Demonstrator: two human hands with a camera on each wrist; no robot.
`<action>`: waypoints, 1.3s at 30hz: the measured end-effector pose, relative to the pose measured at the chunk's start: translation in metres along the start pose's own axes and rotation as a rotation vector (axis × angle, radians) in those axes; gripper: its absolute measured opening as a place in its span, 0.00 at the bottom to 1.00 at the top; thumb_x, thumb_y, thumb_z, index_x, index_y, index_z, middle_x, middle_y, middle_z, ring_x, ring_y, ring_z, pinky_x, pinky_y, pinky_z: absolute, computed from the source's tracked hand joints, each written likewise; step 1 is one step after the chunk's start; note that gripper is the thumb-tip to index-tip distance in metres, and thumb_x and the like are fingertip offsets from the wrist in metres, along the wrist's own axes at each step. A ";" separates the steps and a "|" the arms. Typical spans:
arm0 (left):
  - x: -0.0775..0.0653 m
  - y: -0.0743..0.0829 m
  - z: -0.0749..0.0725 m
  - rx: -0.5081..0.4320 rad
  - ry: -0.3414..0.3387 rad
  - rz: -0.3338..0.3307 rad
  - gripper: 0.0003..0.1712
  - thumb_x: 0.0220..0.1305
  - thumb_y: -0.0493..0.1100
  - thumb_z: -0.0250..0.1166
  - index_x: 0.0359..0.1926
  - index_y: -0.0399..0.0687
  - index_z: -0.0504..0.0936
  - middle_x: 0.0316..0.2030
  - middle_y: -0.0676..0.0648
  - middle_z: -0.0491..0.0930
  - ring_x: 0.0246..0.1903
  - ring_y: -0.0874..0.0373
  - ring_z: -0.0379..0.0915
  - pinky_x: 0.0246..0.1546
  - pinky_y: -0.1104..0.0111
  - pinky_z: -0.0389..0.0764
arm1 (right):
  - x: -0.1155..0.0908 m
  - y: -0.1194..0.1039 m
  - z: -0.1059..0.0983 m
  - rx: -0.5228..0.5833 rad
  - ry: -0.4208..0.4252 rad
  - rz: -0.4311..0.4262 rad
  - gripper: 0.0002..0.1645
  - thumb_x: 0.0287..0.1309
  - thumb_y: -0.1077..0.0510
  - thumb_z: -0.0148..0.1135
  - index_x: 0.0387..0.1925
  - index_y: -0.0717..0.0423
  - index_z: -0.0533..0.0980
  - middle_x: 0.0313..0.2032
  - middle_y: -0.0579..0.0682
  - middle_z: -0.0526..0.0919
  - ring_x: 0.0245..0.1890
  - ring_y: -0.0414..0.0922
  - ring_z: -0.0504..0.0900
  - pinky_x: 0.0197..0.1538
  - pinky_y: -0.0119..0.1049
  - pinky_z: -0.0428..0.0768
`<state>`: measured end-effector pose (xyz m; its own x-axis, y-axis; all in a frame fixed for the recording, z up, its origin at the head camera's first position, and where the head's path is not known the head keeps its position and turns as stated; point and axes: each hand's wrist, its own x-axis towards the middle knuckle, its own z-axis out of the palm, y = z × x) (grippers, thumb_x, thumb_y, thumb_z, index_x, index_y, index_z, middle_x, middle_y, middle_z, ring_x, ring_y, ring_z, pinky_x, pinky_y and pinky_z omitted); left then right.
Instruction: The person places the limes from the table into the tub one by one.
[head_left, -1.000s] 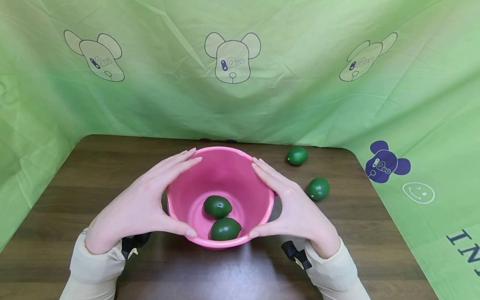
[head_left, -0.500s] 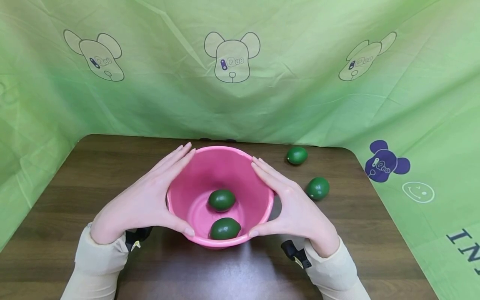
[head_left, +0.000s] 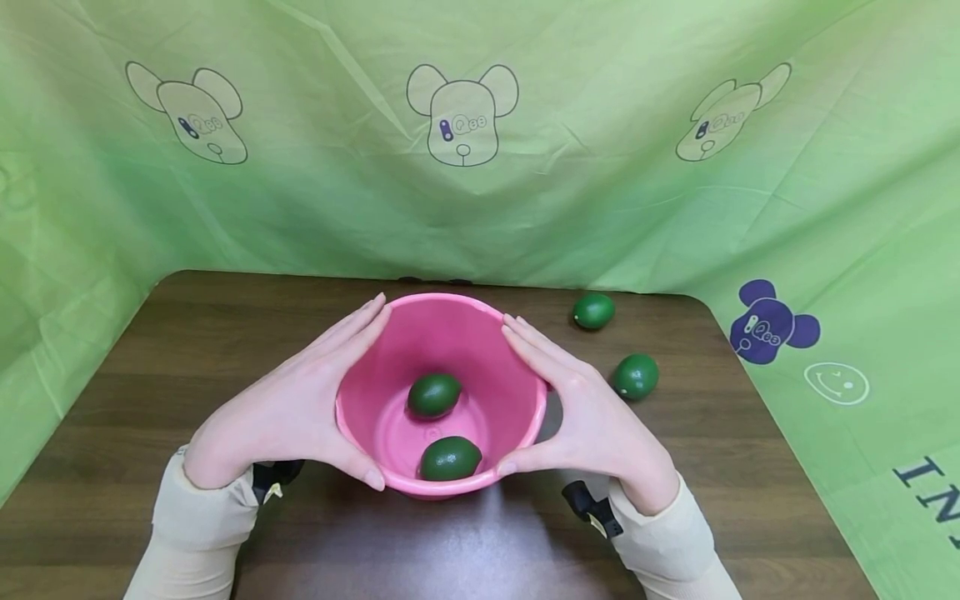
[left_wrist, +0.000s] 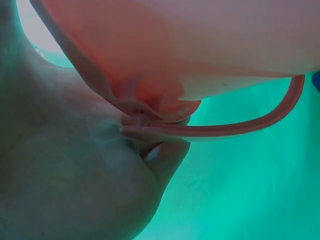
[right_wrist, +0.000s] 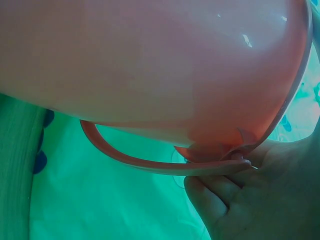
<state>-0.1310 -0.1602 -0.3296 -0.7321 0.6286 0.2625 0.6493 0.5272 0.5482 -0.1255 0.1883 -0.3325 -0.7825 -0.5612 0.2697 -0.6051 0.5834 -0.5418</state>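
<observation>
In the head view a pink bucket (head_left: pixel 442 333) is held between the two hands, its mouth facing me. My left hand (head_left: pixel 292 408) grips its left side, thumb along the near rim and fingers along the far side. The right hand (head_left: pixel 581 408) holds the opposite side in the same way. Inside lie two dark green limes (head_left: pixel 434 395), apart from each other; the nearer lime (head_left: pixel 450 458) sits by the front wall. Both wrist views show the bucket's outer wall and its pink handle (left_wrist: pixel 240 127), which hangs below the hands. Some fingertips are hidden behind the bucket.
Two more green limes lie on the brown wooden table (head_left: pixel 712 467), right of the bucket: one lime (head_left: pixel 594 311) near the back edge, another lime (head_left: pixel 636 377) closer to the right hand. A green printed cloth (head_left: pixel 337 192) hangs behind and beside the table.
The farther lime in the bucket has rolled away from the nearer one, first right, then slightly left. My left hand's fingers have shifted outward along the rim. The right hand stays put.
</observation>
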 end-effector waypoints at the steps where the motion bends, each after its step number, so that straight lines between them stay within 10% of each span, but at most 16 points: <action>1: 0.000 0.000 0.000 0.003 0.000 0.000 0.86 0.29 0.79 0.79 0.82 0.49 0.45 0.80 0.52 0.36 0.78 0.51 0.36 0.67 0.45 0.63 | 0.000 0.000 0.000 0.001 -0.001 0.002 0.79 0.29 0.28 0.84 0.81 0.42 0.54 0.79 0.36 0.51 0.77 0.42 0.49 0.69 0.51 0.66; 39: 0.002 -0.002 0.001 0.044 -0.006 -0.011 0.88 0.30 0.80 0.78 0.82 0.45 0.42 0.80 0.49 0.41 0.77 0.48 0.39 0.67 0.43 0.63 | 0.000 0.000 -0.006 0.012 0.043 0.002 0.78 0.29 0.33 0.87 0.81 0.38 0.53 0.78 0.39 0.54 0.76 0.40 0.55 0.68 0.47 0.68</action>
<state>-0.1338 -0.1592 -0.3307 -0.7382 0.6260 0.2514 0.6496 0.5591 0.5152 -0.1262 0.1921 -0.3274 -0.7895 -0.5339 0.3028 -0.6020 0.5771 -0.5519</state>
